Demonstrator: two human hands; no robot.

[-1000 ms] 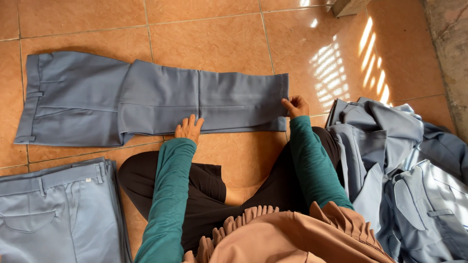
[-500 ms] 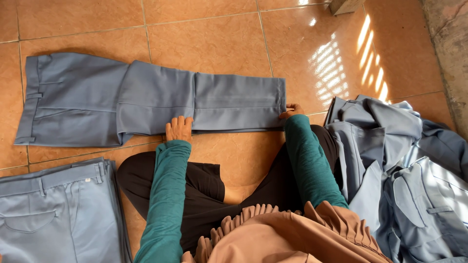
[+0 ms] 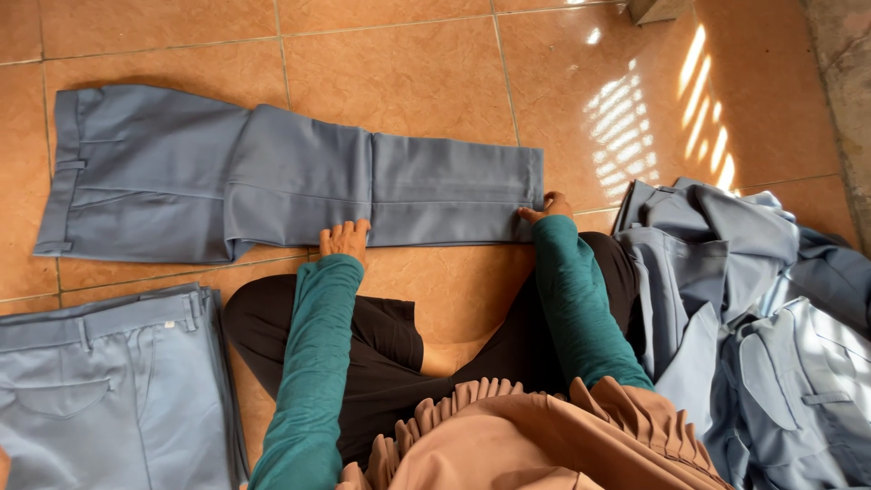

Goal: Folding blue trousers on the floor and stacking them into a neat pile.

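The tiled floor (image 3: 408,73) runs bare and orange across the top of the frame, with sunlit stripes in the upper right, so the room above the trousers is free. Along the bottom the space is tight: my black-clad knees fill the lower middle, just below the garment.

The grey-blue trousers (image 3: 290,177) lie flat across the middle of the frame, waistband at the far left, leg hems at centre right, the near edge running straight in front of my knees. My left hand (image 3: 345,240) rests on that near edge about halfway along the legs, fingers laid down together on the cloth; whether it pinches the fabric I cannot tell. My right hand (image 3: 546,206) sits at the hem corner on the right, fingers curled onto the cloth there, and it seems to nip the corner, though the hold is partly hidden.

In the lower left a folded stack of the same trousers (image 3: 100,381) lies near my left knee, apart from the spread pair. On the right a loose heap of grey-blue garments (image 3: 753,308) crowds against my right leg, close beside the hem end.
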